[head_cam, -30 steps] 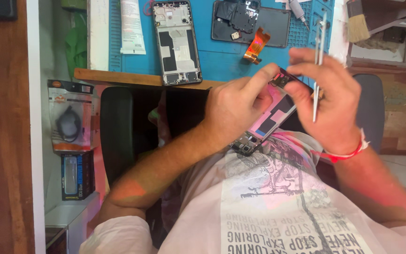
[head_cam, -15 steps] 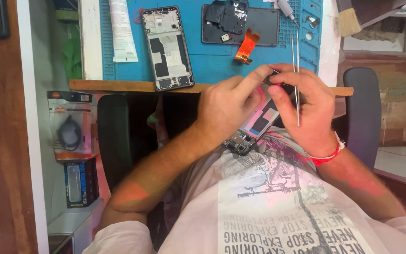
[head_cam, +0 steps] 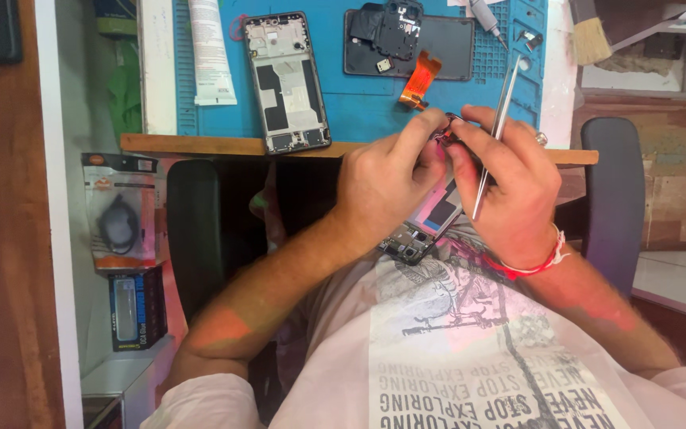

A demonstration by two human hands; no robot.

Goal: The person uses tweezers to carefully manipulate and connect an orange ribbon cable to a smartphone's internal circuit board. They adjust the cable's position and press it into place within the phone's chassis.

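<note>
nearest the camera, over the lap and the printed white shirt (head_cam: pixel 470 349), both hands hold an opened phone body (head_cam: pixel 430 226) tilted up, its lower end near the shirt and its upper end hidden between the fingers. the left hand (head_cam: pixel 383 187) has its grip closed on the phone's upper left edge, thumb and forefinger pinching at a small dark part at the top. the right hand (head_cam: pixel 514 191) is closed too, steadying the phone from the right while metal tweezers (head_cam: pixel 495 135) lie tucked along its fingers, tips pointing down. to work well here, it looks wise to keep the phone braced, press only at the top corner, and keep the tweezer tips off the exposed board. farther off, on the blue mat (head_cam: pixel 359 111) on the tabletop, lie a bare phone frame (head_cam: pixel 286 83), a dark back cover (head_cam: pixel 406 40) with an orange flex cable (head_cam: pixel 418 79), and a white tube (head_cam: pixel 212 56).
</note>
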